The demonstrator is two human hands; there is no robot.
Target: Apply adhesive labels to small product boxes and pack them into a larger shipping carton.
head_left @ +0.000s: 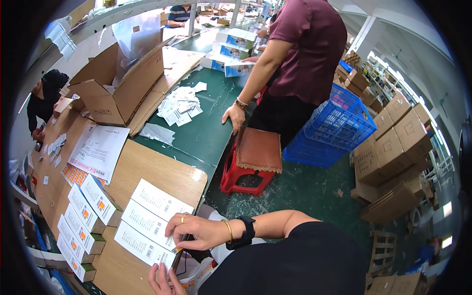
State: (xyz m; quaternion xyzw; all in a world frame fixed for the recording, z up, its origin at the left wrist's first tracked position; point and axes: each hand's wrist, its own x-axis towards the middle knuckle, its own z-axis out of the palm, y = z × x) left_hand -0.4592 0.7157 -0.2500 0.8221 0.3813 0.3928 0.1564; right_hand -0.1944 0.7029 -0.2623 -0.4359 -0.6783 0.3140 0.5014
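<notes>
Three slim white printed boxes (156, 220) lie side by side on the brown board before me. My right hand (201, 232), with a ring, bracelet and dark watch, rests over their right ends. Its fingers are bent but apart, and the thumb touches the nearest box. A small orange patch (175, 250) shows by that thumb. My left hand (166, 281) is at the near corner of the nearest box, fingers spread. Further left, a row of similar boxes (83, 221) bears orange stickers. Behind them lies a sheet of orange stickers (81, 173).
An open carton (115, 93), a printed plastic bag (98, 150) and white paper slips (181, 105) lie farther off. A co-worker (309, 54) stands beside a red stool (255, 157) and blue crates (329, 130). Stacked cartons (393, 147) are at right.
</notes>
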